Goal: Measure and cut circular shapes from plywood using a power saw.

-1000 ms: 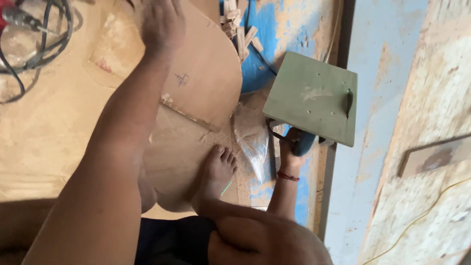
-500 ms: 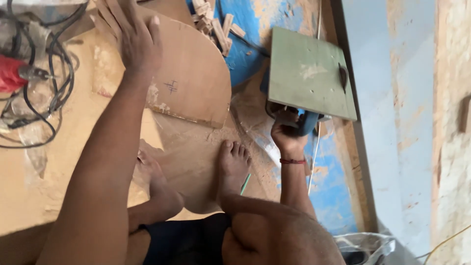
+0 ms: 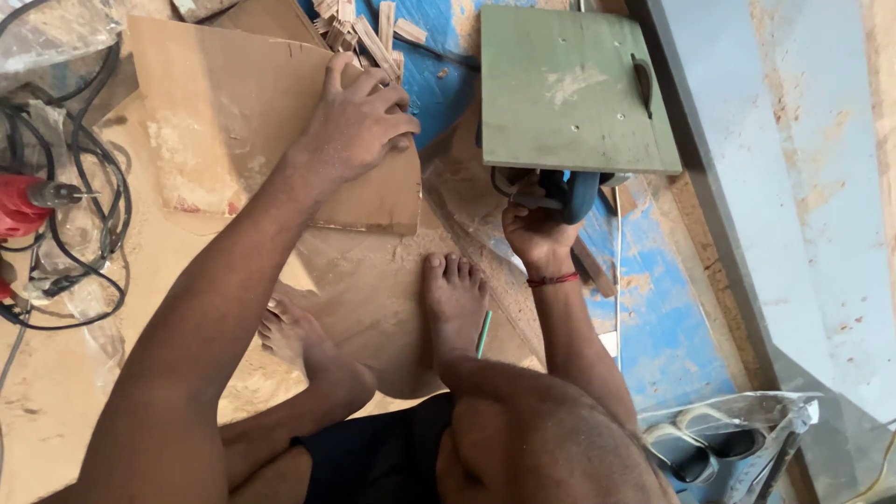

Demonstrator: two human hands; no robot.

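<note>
Left hand [image 3: 359,121] presses flat, fingers spread, on stiff thin plywood board [image 3: 233,121] lying on floor; likely light, grip its edges. Right hand [image 3: 534,224] clenches blue power tool [image 3: 569,191] under green plate [image 3: 574,84]

Person, seated: both arms bare, no sleeves. Left hand [image 3: 359,121] bare, no rings seen. Right hand [image 3: 534,229] bare; thin red thread band [image 3: 553,279] at wrist. Dark shorts [image 3: 373,457]. Feet bare.
</note>
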